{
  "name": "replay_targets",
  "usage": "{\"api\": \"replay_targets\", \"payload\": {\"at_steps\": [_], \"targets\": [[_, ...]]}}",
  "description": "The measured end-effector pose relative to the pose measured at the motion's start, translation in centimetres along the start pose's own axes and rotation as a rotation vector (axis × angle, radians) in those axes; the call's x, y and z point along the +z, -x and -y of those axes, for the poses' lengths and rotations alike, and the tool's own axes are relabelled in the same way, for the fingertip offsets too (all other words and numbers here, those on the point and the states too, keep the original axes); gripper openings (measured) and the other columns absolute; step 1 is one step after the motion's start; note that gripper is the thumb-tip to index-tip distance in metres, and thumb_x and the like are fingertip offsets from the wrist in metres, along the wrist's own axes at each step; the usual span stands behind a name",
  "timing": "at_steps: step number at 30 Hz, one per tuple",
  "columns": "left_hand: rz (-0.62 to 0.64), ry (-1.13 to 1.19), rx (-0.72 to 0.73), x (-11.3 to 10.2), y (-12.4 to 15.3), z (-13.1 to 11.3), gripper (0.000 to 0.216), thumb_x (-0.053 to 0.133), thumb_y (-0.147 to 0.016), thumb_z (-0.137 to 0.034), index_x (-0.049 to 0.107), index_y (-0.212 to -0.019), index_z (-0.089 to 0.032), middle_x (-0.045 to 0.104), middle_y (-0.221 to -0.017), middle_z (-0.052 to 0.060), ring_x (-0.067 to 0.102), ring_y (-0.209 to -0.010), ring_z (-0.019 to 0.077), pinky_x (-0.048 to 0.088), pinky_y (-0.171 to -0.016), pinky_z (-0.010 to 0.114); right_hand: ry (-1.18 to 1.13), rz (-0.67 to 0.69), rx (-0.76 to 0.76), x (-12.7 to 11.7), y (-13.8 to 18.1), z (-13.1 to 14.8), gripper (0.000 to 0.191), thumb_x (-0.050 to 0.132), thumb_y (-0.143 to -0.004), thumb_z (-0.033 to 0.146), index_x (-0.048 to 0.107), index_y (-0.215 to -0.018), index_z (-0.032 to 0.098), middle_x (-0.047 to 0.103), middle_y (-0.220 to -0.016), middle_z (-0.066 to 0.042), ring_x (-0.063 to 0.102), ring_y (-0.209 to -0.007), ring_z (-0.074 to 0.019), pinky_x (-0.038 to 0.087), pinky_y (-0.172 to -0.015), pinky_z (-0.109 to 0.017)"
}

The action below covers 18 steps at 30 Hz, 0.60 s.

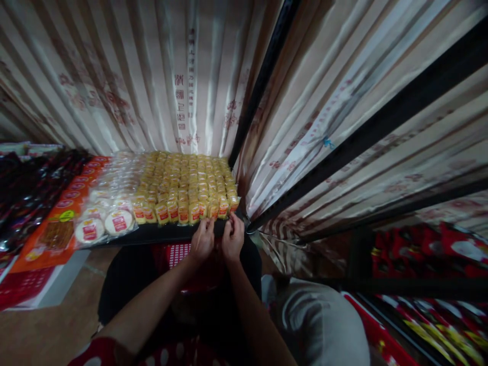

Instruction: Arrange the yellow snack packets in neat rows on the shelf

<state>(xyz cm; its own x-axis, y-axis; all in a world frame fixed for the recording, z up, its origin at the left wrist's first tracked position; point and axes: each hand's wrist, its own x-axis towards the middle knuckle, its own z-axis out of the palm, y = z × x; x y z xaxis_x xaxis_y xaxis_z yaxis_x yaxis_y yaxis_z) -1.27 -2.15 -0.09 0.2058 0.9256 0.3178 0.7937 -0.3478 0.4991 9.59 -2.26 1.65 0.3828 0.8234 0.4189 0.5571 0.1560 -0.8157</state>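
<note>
Rows of small yellow snack packets (184, 175) in clear wrap, with red and white labels, stand packed together on a dark shelf (163, 235). Both hands are at the front row, near its right end. My left hand (203, 239) has its fingers drawn together against the lower part of one front packet. Close beside it, my right hand (233, 237) pinches at the packet on the right front corner. The fingertips partly hide the bottoms of these packets. Round white wrapped snacks (119, 221) with red labels adjoin the yellow rows on the left.
Left of these lie an orange snack bag (57, 231) and dark glossy packs (32, 193). Pleated curtains (152, 76) hang behind, crossed by black metal posts (263, 76). Under my arms is a red basket (179, 254). Another person's light-trousered leg (324, 320) is close by on the right, near red packages (427, 249).
</note>
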Motion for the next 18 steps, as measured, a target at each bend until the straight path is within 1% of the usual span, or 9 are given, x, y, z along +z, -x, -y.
{"api": "replay_targets", "payload": {"at_steps": [2, 5, 7, 10, 13, 15, 18], "targets": [[0.002, -0.039, 0.034, 0.1, 0.1, 0.3, 0.048, 0.036, -0.085, -0.007, 0.042, -0.132, -0.014, 0.052, -0.118, 0.014, 0.055, -0.11, 0.0209, 0.049, -0.091, 0.034, 0.015, -0.048, 0.016, 0.0, -0.3, 0.0, 0.047, 0.035, -0.091, 0.035, 0.044, -0.132, 0.014, 0.048, -0.13, -0.016, 0.045, -0.121, -0.0221, 0.044, -0.096, -0.04], [-0.032, -0.034, 0.049, 0.4, 0.2, 0.8, 0.051, 0.037, -0.083, -0.005, 0.042, -0.132, -0.015, 0.05, -0.124, 0.016, 0.048, -0.12, 0.0241, 0.045, -0.098, 0.04, 0.012, 0.008, 0.008, 0.4, -0.8, -0.7, 0.055, 0.033, -0.092, 0.038, 0.028, -0.141, 0.014, 0.033, -0.144, -0.016, 0.034, -0.132, -0.0223, 0.04, -0.101, -0.041], [-0.05, -0.014, 0.049, 0.6, 0.1, 1.0, 0.051, 0.037, -0.082, -0.006, 0.042, -0.132, -0.012, 0.049, -0.126, 0.018, 0.046, -0.123, 0.026, 0.044, -0.099, 0.042, 0.039, 0.042, 0.004, 0.9, -1.2, -1.4, 0.06, 0.034, -0.091, 0.04, 0.021, -0.144, 0.013, 0.029, -0.147, -0.016, 0.029, -0.135, -0.0229, 0.035, -0.105, -0.044], [-0.058, -0.012, 0.06, 1.0, 0.1, 1.2, 0.051, 0.036, -0.082, -0.006, 0.04, -0.132, -0.006, 0.046, -0.128, 0.022, 0.043, -0.125, 0.0275, 0.042, -0.101, 0.042, 0.089, 0.047, -0.006, 1.6, -2.0, -2.1, 0.067, 0.037, -0.09, 0.044, 0.016, -0.145, 0.011, 0.025, -0.148, -0.018, 0.025, -0.137, -0.0247, 0.026, -0.11, -0.048], [-0.066, -0.03, 0.064, 1.4, 0.1, 1.4, 0.05, 0.036, -0.082, -0.006, 0.04, -0.131, -0.003, 0.045, -0.13, 0.024, 0.042, -0.126, 0.0286, 0.041, -0.101, 0.042, 0.112, 0.034, -0.019, 2.1, -3.0, -2.3, 0.073, 0.039, -0.089, 0.047, 0.014, -0.145, 0.008, 0.022, -0.149, -0.019, 0.02, -0.139, -0.0249, 0.022, -0.111, -0.047], [-0.081, -0.047, 0.071, 1.6, 0.1, 1.5, 0.05, 0.036, -0.082, -0.006, 0.041, -0.131, -0.004, 0.046, -0.13, 0.023, 0.043, -0.126, 0.0286, 0.042, -0.101, 0.042, 0.116, 0.044, -0.024, 2.3, -3.5, -2.4, 0.075, 0.04, -0.088, 0.048, 0.013, -0.145, 0.008, 0.021, -0.149, -0.019, 0.02, -0.139, -0.0248, 0.022, -0.111, -0.047], [-0.107, -0.066, 0.115, 1.8, 0.0, 1.9, 0.048, 0.036, -0.084, -0.006, 0.043, -0.131, -0.009, 0.05, -0.128, 0.02, 0.046, -0.124, 0.0267, 0.044, -0.098, 0.04, 0.109, 0.067, -0.023, 2.6, -4.1, -2.5, 0.076, 0.042, -0.087, 0.048, 0.012, -0.145, 0.009, 0.022, -0.149, -0.018, 0.021, -0.138, -0.0247, 0.023, -0.111, -0.046]]}}
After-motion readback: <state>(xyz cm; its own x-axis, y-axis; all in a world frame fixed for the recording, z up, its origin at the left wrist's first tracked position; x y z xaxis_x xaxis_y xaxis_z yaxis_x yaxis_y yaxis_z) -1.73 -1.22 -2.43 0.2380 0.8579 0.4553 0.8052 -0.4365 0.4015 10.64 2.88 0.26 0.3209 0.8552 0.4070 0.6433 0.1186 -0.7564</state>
